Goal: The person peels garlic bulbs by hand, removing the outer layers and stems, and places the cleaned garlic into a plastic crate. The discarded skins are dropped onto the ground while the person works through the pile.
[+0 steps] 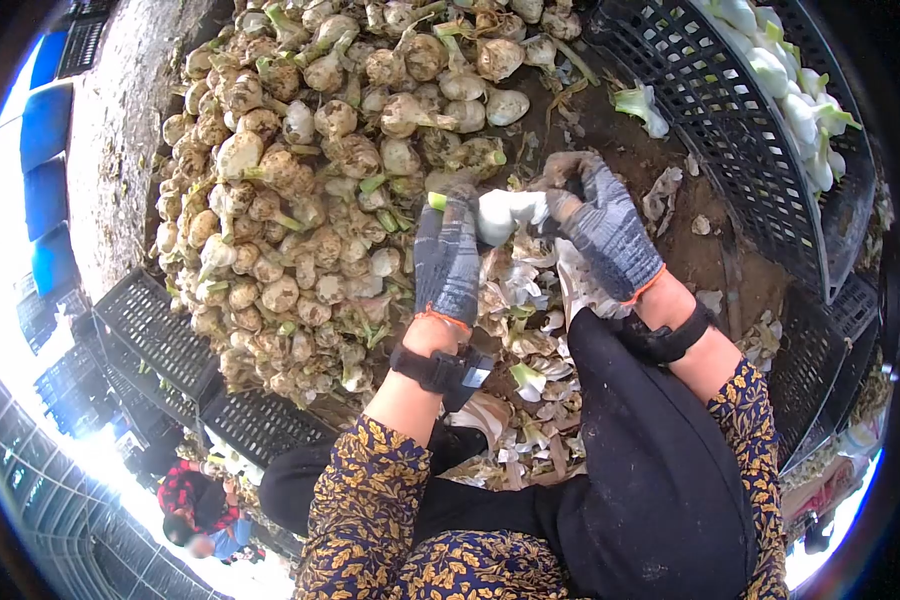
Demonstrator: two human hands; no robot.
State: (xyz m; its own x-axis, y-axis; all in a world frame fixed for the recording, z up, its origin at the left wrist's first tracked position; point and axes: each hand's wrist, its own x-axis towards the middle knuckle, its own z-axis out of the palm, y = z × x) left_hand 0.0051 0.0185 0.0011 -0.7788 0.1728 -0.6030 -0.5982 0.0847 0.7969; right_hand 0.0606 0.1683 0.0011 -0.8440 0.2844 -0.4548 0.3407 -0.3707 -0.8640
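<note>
I see left grip [448, 255] and right grip [600, 225], grey knit-gloved, both clamped on a smooth white bulb [505, 213]; knobbly muddy bulbs [300, 180] beside.

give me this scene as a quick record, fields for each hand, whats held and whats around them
left hand: gloved, grips the white bulb at its green stalk end
right hand: gloved, fingers on the bulb's other end
pile: dirty bulbs heaped beyond the hands
crate: black crate at right, holding clean bulbs
ground: peelings under the hands
</note>
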